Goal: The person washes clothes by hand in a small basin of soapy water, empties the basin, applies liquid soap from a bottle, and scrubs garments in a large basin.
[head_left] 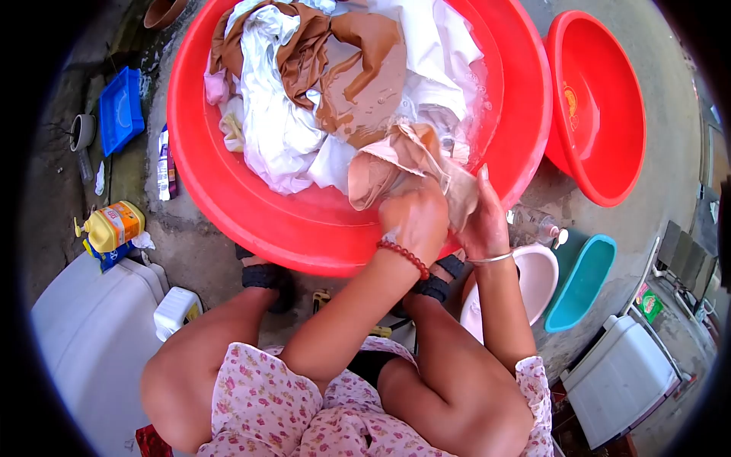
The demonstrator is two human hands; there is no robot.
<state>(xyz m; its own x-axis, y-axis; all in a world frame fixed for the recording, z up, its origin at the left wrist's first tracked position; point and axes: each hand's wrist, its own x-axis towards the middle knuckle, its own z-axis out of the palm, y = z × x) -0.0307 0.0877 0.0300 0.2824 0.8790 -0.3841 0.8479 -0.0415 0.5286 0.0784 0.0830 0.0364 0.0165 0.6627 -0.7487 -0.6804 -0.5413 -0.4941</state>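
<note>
A wet beige cloth [396, 160] is bunched between my two hands over the near right side of a big red basin [228, 202]. My left hand [415, 213], with a red bead bracelet at the wrist, is closed in a fist around one part of it. At the cloth's right edge, my right hand [485, 227], wearing a silver bangle, grips it with part of the fingers hidden behind the fabric. White laundry [278, 141] and a brown garment [365, 38] lie soaking in cloudy water beyond my hands.
To the right stands a smaller red basin [617, 91]. A clear bottle [537, 225], a pink tub [539, 274] and a teal tub [586, 286] are near my right arm. At left are a yellow pump jug [114, 228], a blue tray [120, 110] and a white bottle [177, 312].
</note>
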